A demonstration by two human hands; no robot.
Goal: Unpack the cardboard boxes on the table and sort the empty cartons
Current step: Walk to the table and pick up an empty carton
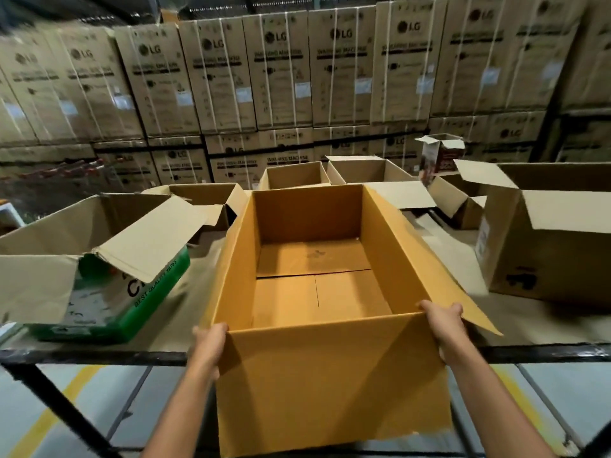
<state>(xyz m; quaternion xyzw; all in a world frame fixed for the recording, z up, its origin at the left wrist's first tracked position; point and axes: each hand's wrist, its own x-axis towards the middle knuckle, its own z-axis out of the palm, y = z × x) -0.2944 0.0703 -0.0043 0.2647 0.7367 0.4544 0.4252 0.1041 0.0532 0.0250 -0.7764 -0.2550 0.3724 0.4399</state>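
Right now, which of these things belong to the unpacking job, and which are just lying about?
Job: empty orange carton, gripped by left hand and right hand; green-printed box; tall brown box; table.
Lying about: stacked LG washing-machine cartons behind.

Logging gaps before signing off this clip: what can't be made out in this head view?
All head view.
- Left hand fingers: mostly hidden behind the yellow box wall.
- Right hand fingers: partly behind the box's side flap.
- Green-printed carton: contents covered by its own flaps.
- Large carton: cut off by the right edge.
- Rear cartons: floors hidden by their near walls.
- Stacked boxes: label text blurred.
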